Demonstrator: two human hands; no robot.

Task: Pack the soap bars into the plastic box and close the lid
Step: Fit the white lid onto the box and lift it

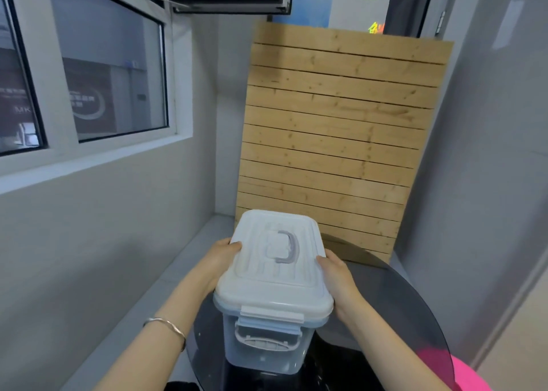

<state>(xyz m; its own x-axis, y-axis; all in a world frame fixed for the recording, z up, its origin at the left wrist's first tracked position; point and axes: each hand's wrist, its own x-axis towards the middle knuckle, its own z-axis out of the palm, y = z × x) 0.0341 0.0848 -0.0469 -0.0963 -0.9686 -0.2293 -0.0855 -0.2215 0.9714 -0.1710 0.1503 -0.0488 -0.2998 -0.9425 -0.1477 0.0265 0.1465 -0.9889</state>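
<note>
Both forearms reaching up from the bottom edge, a thin bracelet [166, 327] on the left wrist. Left hand [218, 260] and right hand [336, 275] spread flat against opposite long edges of the white lid [267, 275], thumbs on top, fingers curled under the rim; clamping the lid between them, not pinching. Plastic box [267, 349] directly ahead, between the hands, standing on the round dark glass desk [415, 316] just in front of the body. Long axis running away from the camera, tilting slightly left; short end with the latch [271, 331] facing the viewer. Hands about equally near, the right a touch closer to the latch end. Lid seated on the box, grey handle [286, 246] lying flat in its recess. Near latch apparently hanging unclipped, though hard to tell. Box walls translucent and pale; soap bars not distinguishable inside. Likely next: pressing the lid down, then snapping the latch
</note>
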